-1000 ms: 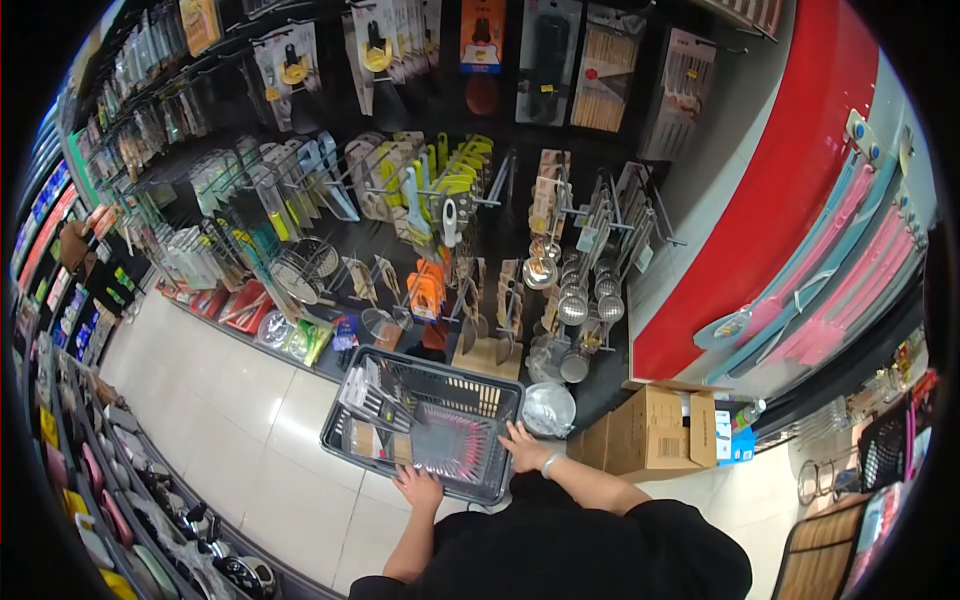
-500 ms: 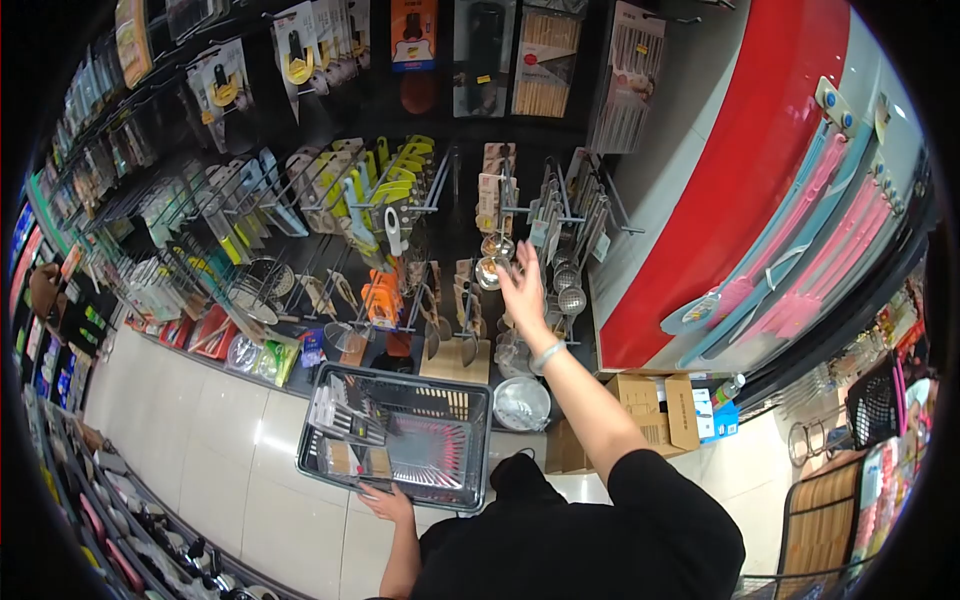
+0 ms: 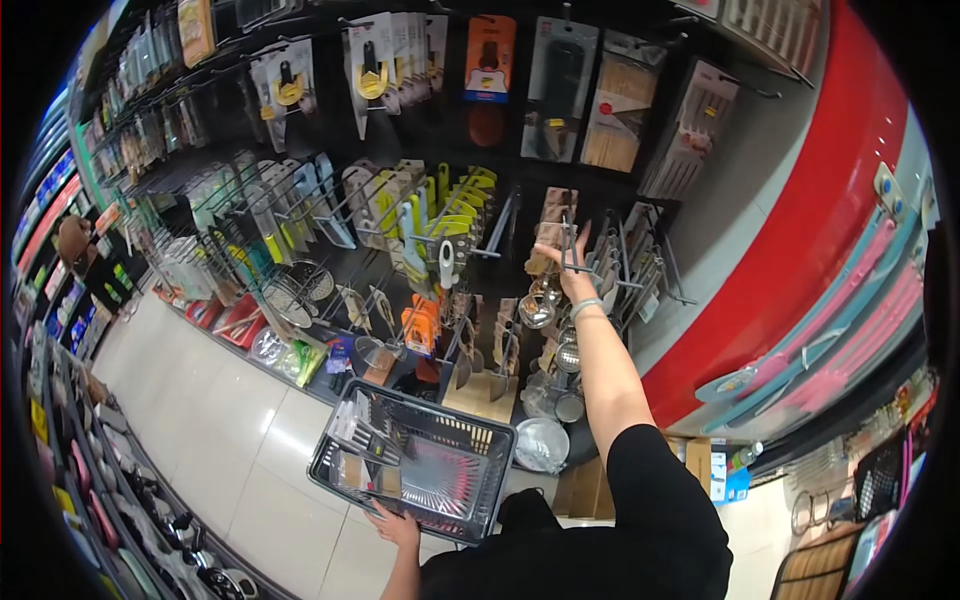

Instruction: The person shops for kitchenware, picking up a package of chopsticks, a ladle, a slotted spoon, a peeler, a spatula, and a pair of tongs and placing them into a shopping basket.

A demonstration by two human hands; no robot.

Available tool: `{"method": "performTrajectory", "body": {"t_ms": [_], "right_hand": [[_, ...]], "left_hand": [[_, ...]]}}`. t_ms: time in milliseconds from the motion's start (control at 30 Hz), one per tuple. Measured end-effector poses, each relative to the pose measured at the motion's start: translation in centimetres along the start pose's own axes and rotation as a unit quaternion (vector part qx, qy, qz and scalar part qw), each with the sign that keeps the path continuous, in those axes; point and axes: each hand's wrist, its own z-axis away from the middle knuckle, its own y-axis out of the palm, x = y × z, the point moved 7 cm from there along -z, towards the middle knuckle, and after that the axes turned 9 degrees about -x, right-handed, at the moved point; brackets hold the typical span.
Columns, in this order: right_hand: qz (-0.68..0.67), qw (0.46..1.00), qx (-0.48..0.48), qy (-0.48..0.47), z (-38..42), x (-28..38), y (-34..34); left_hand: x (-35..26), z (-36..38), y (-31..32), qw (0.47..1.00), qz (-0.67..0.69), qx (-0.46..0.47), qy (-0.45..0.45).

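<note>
Since half a second ago the right hand [image 3: 568,262] is risen further, from the level of the hanging ladles up to the peg row above them; the shopping basket [image 3: 415,462] is sitting a little right of where it was.

Right hand: fingers are closing around a carded utensil pack [image 3: 553,215] hanging on a wire peg hook [image 3: 585,268]. Whether the grip is fully clamped or only curled against the card, I cannot tell; the palm is hiding the contact. The pack is hanging long axis vertical, its card directly above and touching the fingers, so it is lying up and slightly left of the wrist. The peg is running out from the black panel toward the person.

Left hand [image 3: 397,524]: wrapped on the near rim of the basket, holding it low in front of the body. The basket is lying well below and left of the pack, already carrying metal spatulas [image 3: 368,422] at its left end.

Right hand is the nearer one by far. Steel ladles [image 3: 537,310] are hanging just below the wrist, and strainers [image 3: 568,355] lower still.
</note>
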Motion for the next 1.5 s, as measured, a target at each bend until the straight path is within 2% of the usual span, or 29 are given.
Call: {"method": "performTrajectory", "body": {"t_ms": [100,233,300,400,533,733,833,933,1000,1067,1100,1133,1200,1267,1367,1400,1433,1500], "right_hand": [[-0.052,0.999,-0.002,0.011,-0.4,-0.6,0.0],[-0.008,0.999,0.013,0.041,-0.2,-1.8,-0.7],[-0.004,1.000,-0.023,0.004,0.0,-1.7,-1.0],[-0.024,1.000,0.014,0.009,0.9,-1.6,-0.7],[-0.012,1.000,-0.008,0.018,3.4,-1.8,-1.4],[-0.082,0.997,0.006,0.002,8.7,0.2,-0.7],[-0.122,0.990,0.061,-0.042,11.2,2.8,0.0],[-0.132,0.988,0.076,-0.021,13.3,3.3,0.6],[-0.118,0.988,0.098,0.004,16.0,3.1,1.5],[-0.109,0.984,0.134,0.042,19.3,1.6,3.2],[-0.065,0.983,0.161,0.057,21.2,0.5,4.1],[-0.022,0.979,0.190,0.071,23.2,-0.8,5.0],[0.030,0.967,0.229,0.107,27.0,-4.4,6.7],[0.061,0.945,0.289,0.142,30.9,-7.6,8.3],[0.022,0.898,0.389,0.206,36.4,-12.3,10.4],[-0.013,0.883,0.410,0.227,38.0,-13.8,10.8],[0.014,0.864,0.453,0.220,39.2,-12.7,11.7],[0.096,0.856,0.462,0.211,40.1,-13.4,12.2]], "left_hand": [[-0.1,0.0,0.0,1.000,-0.011,-0.017,0.007],[-0.3,0.0,-0.3,1.000,-0.001,-0.014,0.018],[-0.5,0.0,-0.5,1.000,-0.002,-0.019,0.019],[-0.5,-0.1,-0.5,1.000,-0.004,-0.013,0.021],[-0.2,-0.1,-0.4,1.000,0.000,-0.021,0.023],[-0.1,-0.2,-0.2,0.999,-0.002,-0.013,0.042],[0.0,-0.2,-0.3,0.999,-0.015,-0.012,0.044],[-1.1,0.2,-1.6,0.999,-0.045,0.003,0.029],[-2.3,0.2,-3.5,0.998,-0.055,-0.019,-0.007],[-4.0,-1.0,-4.7,0.984,0.050,-0.130,0.115],[-5.8,-1.4,-6.0,0.981,0.120,-0.107,0.105],[-7.8,-2.2,-7.3,0.944,0.267,-0.086,0.172],[-13.7,-2.1,-12.7,0.881,0.448,0.043,0.147],[-18.4,-1.1,-18.9,0.867,0.410,0.016,0.282],[-21.3,-0.5,-21.5,0.858,0.344,0.097,0.369],[-21.0,-0.9,-20.3,0.866,0.328,0.133,0.353],[-20.5,-1.3,-19.1,0.874,0.316,0.135,0.345],[-19.5,-2.0,-17.6,0.895,0.275,0.118,0.331]]}}
